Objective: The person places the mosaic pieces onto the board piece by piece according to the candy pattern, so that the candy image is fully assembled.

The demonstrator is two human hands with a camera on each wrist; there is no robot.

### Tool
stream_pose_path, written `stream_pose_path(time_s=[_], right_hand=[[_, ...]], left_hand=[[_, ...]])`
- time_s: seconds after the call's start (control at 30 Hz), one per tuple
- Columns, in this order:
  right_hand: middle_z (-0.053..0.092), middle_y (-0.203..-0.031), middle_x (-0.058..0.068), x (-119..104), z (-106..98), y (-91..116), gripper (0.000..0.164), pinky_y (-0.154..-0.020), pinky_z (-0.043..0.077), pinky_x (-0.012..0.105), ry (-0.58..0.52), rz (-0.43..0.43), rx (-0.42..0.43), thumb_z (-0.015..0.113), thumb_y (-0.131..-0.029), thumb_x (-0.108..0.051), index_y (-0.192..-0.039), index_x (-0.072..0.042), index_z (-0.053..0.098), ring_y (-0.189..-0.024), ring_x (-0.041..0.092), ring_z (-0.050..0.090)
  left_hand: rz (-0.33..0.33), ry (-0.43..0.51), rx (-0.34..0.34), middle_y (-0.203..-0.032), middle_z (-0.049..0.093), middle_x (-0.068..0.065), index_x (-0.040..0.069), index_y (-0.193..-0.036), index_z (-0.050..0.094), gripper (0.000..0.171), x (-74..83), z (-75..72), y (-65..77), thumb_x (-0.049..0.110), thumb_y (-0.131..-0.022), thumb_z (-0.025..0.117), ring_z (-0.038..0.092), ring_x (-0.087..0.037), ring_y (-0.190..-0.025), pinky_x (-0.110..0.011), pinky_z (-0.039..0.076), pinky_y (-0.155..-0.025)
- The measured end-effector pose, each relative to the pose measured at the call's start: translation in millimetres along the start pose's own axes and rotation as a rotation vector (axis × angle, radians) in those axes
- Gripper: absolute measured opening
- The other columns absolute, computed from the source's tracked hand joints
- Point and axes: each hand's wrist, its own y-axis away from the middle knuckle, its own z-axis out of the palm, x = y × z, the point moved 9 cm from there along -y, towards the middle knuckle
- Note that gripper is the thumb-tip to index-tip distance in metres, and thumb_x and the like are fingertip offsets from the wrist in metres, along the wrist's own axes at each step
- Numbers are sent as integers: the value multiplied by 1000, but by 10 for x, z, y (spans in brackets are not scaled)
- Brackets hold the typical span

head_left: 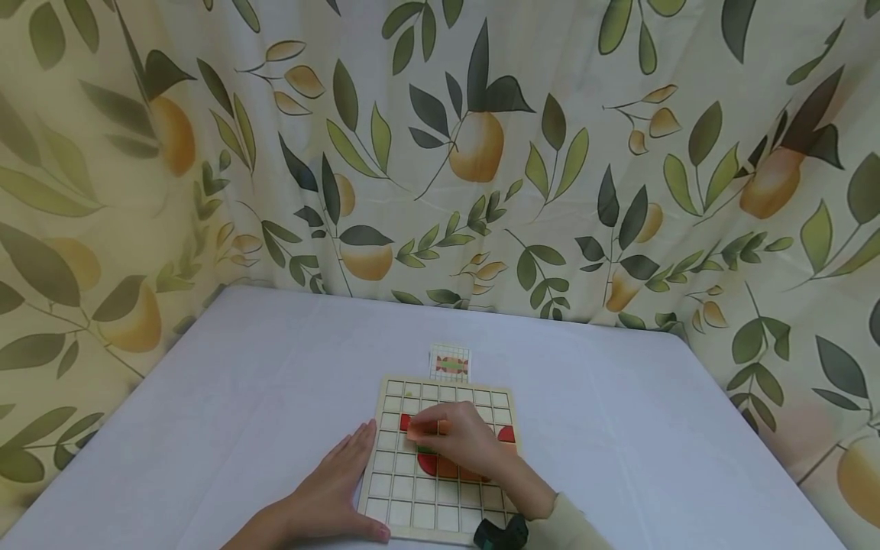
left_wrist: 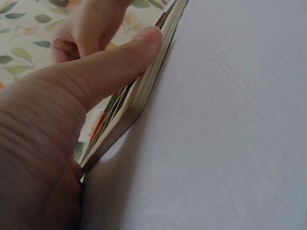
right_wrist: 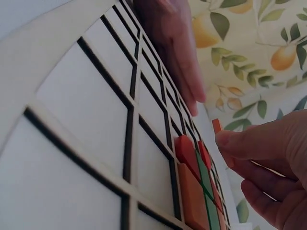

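Observation:
A square wooden grid board [head_left: 399,486] lies on the table with red, green and orange tiles set in some of its cells. Between thumb and fingers, my right hand [head_left: 464,439] pinches an orange tile [right_wrist: 216,126] just above the board, near a red tile [head_left: 406,422] on the left. My left hand [head_left: 330,485] rests along the board's left edge, fingers straight, its thumb [left_wrist: 144,43] against the near corner. Part of the tile pattern is hidden under the right hand. In the right wrist view, an orange tile [right_wrist: 193,196] and green tiles [right_wrist: 205,179] sit in their cells.
Beyond the board's far edge lies a small pattern card [head_left: 451,363] with a coloured grid picture. A white cloth covers the table [head_left: 275,382]. Behind it hangs a curtain [head_left: 426,191] printed with fruit and leaves. A black strap device [head_left: 500,532] sits at the right wrist.

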Motion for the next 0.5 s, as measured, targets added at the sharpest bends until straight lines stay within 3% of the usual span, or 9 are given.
stream_pose_path(time_s=[0.2, 0.5], right_hand=[[68, -91, -7, 27, 113, -39, 16, -78, 50, 23, 11, 18, -42, 72, -80, -11, -96, -10, 73, -86, 4, 60], [68, -96, -5, 53, 181, -44, 20, -78, 49, 20, 103, 27, -59, 73, -78, -10, -98, -8, 72, -90, 4, 59]], left_hand=[[-9, -4, -15, -153, 9, -9, 0, -146, 10, 130, -7, 12, 0, 77, -56, 62, 8, -21, -138, -45, 9, -109], [-12, 5, -20, -153, 9, -9, 1, -147, 9, 130, -21, 25, -3, 77, -56, 63, 7, -20, -138, -45, 8, -109]])
